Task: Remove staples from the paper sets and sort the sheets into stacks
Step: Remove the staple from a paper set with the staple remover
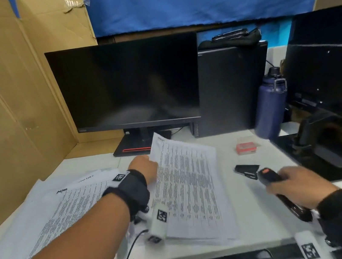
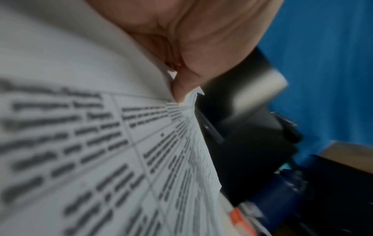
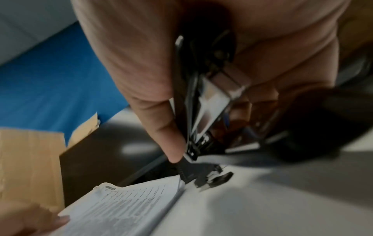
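Two hands work over the white table (image 1: 258,223). The left hand (image 1: 144,167), arm stretched forward, pinches the far left corner of one printed paper set (image 1: 188,189), lifting it off the table's middle. The right hand (image 1: 297,185), near the right edge, is curled round one black stapler (image 1: 269,177). One loose sheet pile (image 1: 50,206) lies along the left edge.

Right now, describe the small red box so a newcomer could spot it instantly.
Start at the dark monitor, then go right to the tall blue water bottle. On the white desk just left of the bottle's base lies the small red box, the only red, clear-topped item among the papers and black tools.
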Demonstrator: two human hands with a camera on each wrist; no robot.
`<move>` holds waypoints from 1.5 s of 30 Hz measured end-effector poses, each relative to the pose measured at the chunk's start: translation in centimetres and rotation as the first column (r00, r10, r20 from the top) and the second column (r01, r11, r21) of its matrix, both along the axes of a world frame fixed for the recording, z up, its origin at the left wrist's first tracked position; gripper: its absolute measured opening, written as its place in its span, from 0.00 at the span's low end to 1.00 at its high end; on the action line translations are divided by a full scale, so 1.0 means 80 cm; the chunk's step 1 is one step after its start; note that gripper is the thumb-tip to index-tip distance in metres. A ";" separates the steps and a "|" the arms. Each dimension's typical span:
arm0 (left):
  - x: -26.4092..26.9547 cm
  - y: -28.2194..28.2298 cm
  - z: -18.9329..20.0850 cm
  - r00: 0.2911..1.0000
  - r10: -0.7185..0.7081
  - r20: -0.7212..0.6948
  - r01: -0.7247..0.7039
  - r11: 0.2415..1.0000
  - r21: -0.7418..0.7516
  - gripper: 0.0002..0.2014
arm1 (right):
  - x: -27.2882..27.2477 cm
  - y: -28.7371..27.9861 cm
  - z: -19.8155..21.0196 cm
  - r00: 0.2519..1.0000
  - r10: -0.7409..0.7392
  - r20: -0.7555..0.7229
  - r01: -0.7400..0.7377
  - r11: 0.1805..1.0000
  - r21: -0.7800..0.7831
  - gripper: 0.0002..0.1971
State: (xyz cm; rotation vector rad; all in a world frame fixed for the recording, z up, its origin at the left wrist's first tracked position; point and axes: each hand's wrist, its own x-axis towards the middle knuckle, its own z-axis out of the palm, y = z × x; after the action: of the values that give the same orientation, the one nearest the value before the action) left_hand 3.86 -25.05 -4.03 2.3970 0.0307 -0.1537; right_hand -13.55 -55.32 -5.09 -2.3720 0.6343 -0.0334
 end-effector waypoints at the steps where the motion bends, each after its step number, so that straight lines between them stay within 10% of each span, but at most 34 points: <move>1: 0.006 -0.003 -0.001 1.000 -0.012 -0.028 0.014 0.997 0.075 0.16 | -0.002 0.000 -0.003 0.999 0.013 -0.031 -0.014 0.999 -0.033 0.19; 5: 0.022 0.001 -0.006 0.990 -0.026 -0.140 0.048 0.987 0.155 0.22 | -0.001 -0.007 -0.011 0.990 0.024 -0.142 -0.057 0.971 -0.233 0.27; 11: 0.030 0.102 0.026 0.988 -0.034 -0.152 0.091 0.916 0.390 0.13 | 0.009 -0.040 -0.020 0.975 0.061 -0.215 -0.126 0.945 -0.303 0.08; 18: 0.022 0.280 0.029 0.958 0.233 -0.166 -0.036 0.675 0.737 0.20 | 0.062 -0.126 -0.114 0.999 -0.007 0.035 0.021 0.904 -0.427 0.28; 22: 0.013 0.301 -0.001 0.946 0.222 -0.235 0.023 0.678 0.734 0.27 | 0.072 -0.029 -0.051 0.998 0.066 0.008 -0.051 0.836 -0.547 0.25; 28: 0.012 0.302 -0.006 0.962 0.220 -0.160 -0.090 0.813 0.575 0.30 | 0.105 0.053 0.007 0.915 0.338 -0.222 -0.397 0.852 -0.340 0.36; 34: 0.020 0.343 -0.016 0.962 0.242 -0.130 -0.202 0.945 0.259 0.37 | 0.138 0.044 0.002 0.901 0.134 -0.413 -0.414 0.552 -0.723 0.19; 40: -0.004 0.353 0.002 0.969 0.239 0.069 -0.220 0.953 -0.211 0.23 | 0.142 0.057 0.008 0.865 0.087 -0.495 -0.478 0.442 -0.759 0.10; 45: -0.058 0.303 0.052 0.929 0.157 0.335 -0.014 0.920 -0.391 0.27 | 0.147 0.077 0.040 0.949 0.305 -0.073 -0.300 0.812 -0.500 0.06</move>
State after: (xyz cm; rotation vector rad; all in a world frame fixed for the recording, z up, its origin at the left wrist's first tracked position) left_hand -0.76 -0.85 0.15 1.9921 -0.0594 0.3019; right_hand -1.78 -49.18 -1.89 -2.9599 0.2444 -0.0812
